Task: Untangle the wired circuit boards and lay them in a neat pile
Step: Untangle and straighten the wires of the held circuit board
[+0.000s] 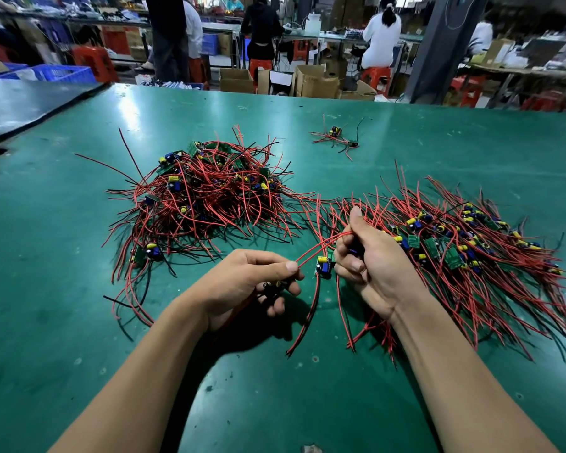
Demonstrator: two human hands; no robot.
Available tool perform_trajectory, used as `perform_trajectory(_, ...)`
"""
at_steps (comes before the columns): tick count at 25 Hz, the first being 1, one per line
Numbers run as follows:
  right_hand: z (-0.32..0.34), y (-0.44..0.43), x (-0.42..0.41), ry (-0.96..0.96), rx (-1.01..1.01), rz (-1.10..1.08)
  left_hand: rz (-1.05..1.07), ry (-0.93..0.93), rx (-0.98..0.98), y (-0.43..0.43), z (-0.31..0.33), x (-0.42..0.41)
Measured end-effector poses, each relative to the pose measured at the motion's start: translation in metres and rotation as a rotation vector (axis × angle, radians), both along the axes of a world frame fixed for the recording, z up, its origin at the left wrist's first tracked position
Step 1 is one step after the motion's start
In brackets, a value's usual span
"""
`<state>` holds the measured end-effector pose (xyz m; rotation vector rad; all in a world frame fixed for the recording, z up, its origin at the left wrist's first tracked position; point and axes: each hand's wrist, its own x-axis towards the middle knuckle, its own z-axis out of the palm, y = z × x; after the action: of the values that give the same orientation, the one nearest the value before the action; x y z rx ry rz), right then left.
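Both hands are up front over the green tabletop (79,305), approx. in the middle. The left hand (242,282) has its grip pinching the ends of a couple of red wires (321,246) btw thumb and forefinger. Its other fingers are curled round something small and dark underneath, can't tell exactly what tbh. Those wires run up and right into the right hand (373,266), whose grip is curled tight round them w/ the thumb sticking up, and a bit of blue component shows inside the fist. One small circuit board (324,267) w/ yellow and blue caps hangs just beside the right fingers, btw the two hands, its red and black leads trailing down onto the tabletop. Left and further back sits the big tangled heap (206,194) of boards, wires going every direction. On the right is the sorted pile (455,246), boards in a rough row w/ wires fanned out more or less parallel; the right hand is over its near-left edge. Way back there's a tiny separate cluster (337,137), a couple of boards w/ leads. A dark mat (23,106) lies at the tabletop's far left. Background is cardboard boxes (314,81), red stools (374,75) and ppl at other benches, all pretty blurry.
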<state>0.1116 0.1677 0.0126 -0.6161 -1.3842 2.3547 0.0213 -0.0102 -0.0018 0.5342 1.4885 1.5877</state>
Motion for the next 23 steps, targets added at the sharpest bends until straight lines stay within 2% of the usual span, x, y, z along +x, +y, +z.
perform_trajectory(4,-0.003,-0.002,-0.002,-0.121,0.135,-0.124,0.107,-0.069,0.029,0.005,-0.001,0.002)
perform_trajectory(7,-0.004,0.0,-0.003,-0.15,0.077,-0.123,0.185,-0.083,0.056,0.009,0.0,0.003)
perform_trajectory(10,-0.005,0.003,-0.002,-0.091,-0.026,-0.1,0.234,-0.085,0.071,0.008,0.005,0.002)
perform_trajectory(12,-0.006,0.002,-0.001,-0.081,-0.018,-0.091,0.273,-0.109,0.087,0.007,0.009,0.002)
perform_trajectory(14,-0.008,-0.002,-0.001,-0.112,0.134,-0.111,0.323,-0.163,0.12,0.008,0.013,0.003)
perform_trajectory(19,-0.02,-0.03,0.0,-0.115,0.792,-0.09,0.277,-0.327,0.221,0.019,0.016,0.011)
perform_trajectory(21,-0.024,-0.041,-0.001,-0.121,0.914,-0.044,0.247,-0.383,0.284,0.02,0.018,0.014)
perform_trajectory(23,-0.024,-0.045,-0.001,-0.134,0.954,-0.036,0.247,-0.425,0.328,0.019,0.018,0.015)
